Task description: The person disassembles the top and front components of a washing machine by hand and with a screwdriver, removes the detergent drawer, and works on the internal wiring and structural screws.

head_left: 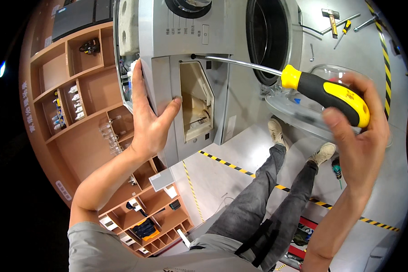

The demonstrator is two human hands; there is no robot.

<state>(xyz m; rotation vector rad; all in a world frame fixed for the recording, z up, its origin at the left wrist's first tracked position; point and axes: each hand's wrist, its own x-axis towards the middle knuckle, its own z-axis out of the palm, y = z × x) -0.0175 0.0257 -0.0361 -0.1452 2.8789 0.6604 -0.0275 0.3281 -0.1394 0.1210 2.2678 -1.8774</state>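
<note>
My left hand (149,129) grips the grey front panel (161,81) of a washing machine, thumb beside an open rectangular compartment (195,106) with a cream interior. In my right hand (358,127) is a yellow-and-black screwdriver (317,93), held around its handle. Its long metal shaft reaches left to a dark spot (193,56) at the compartment's upper edge; whether the tip touches it, I cannot tell. Above sits the control panel with a black dial (189,5). The black round door seal (251,41) and the transparent door (285,106), swung open, are at the right.
Wooden cubby shelving (52,68) with small fittings stands at the left. A hammer (332,27), wrenches and a second screwdriver (346,28) lie upper right. Striped tape (226,163) marks the floor; a teal screwdriver (336,168) lies by my feet, a red case (303,222) below.
</note>
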